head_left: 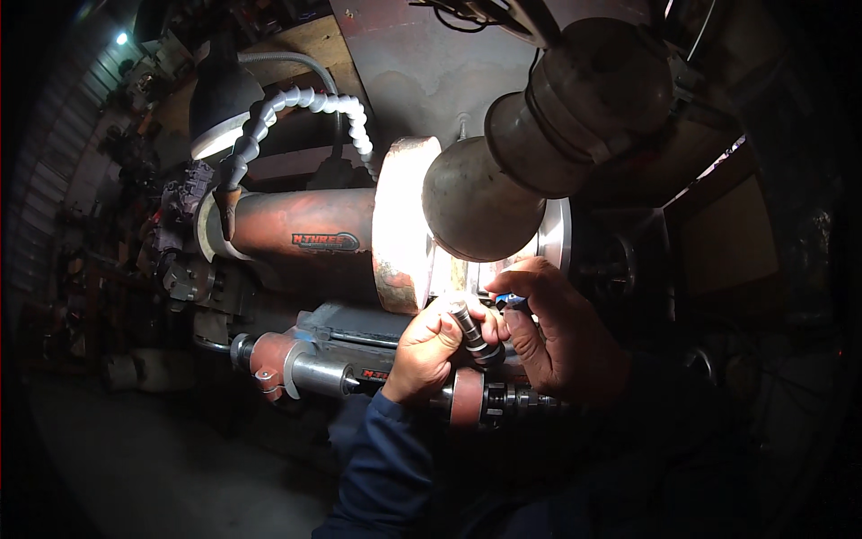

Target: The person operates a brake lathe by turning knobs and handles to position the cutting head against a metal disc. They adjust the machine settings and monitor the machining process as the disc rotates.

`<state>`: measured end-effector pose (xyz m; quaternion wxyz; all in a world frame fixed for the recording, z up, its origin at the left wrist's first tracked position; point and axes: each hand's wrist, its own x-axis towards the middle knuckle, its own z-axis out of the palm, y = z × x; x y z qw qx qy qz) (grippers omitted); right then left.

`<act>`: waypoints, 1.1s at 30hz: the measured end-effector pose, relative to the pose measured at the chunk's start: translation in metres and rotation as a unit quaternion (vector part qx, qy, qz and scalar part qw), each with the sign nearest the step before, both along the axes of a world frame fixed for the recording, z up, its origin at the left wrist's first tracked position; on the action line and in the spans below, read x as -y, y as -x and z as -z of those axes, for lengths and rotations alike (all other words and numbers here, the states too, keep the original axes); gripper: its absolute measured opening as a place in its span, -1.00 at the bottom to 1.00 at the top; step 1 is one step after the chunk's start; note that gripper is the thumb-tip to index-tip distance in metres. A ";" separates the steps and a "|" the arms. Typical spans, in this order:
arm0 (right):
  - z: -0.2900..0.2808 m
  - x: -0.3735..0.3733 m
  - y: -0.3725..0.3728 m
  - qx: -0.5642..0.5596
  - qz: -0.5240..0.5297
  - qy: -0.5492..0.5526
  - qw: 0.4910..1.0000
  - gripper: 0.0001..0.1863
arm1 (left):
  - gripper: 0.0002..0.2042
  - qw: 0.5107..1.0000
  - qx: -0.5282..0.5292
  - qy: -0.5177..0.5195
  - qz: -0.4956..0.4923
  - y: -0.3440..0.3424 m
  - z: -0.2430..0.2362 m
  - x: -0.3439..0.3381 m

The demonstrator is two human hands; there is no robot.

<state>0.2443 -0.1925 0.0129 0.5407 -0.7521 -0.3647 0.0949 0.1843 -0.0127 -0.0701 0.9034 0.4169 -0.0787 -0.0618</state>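
Note:
My left hand (422,352) is closed around a grooved metal cylinder (473,332), which looks like a valve spool and is tilted with its bright end up and its dark end toward my right hand. Close by on the right, my right hand (566,337) pinches a small blue and dark item (514,302) between thumb and fingers; its kind is too small to tell. Both hands are just below a lamp head (485,202) that lights them strongly.
Behind the hands lies a large reddish machine cylinder (305,220) with a bright flange (406,225). A segmented coolant hose (301,97) arches over it beside a second lamp (215,117). Below runs a shaft with a red collar (274,364) and another red ring (467,395).

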 end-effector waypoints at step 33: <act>-0.010 -0.005 -0.001 0.099 0.021 0.049 0.994 -0.78 | -0.69 0.998 -0.027 -0.016 -0.048 0.003 0.010 0.000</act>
